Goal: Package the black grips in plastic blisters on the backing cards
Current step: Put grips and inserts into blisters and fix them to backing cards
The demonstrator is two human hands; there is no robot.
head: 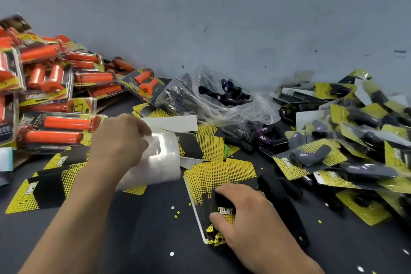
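My left hand (120, 138) grips a clear plastic blister (160, 158) from a stack of them, lifted a little and blurred, at the centre left. My right hand (240, 213) rests on a fanned stack of yellow and black backing cards (213, 178) lying on the dark table, its thumb and fingers pinching the top card. Loose black grips (264, 140) lie beyond the cards, and more sit in a clear plastic bag (226, 95) against the wall.
Packaged orange grips (55, 87) are heaped at the left. A heap of packaged black grips (347, 140) fills the right. Loose backing cards (40, 191) lie at the near left. A black tool (280, 202) lies right of my right hand. Grey wall behind.
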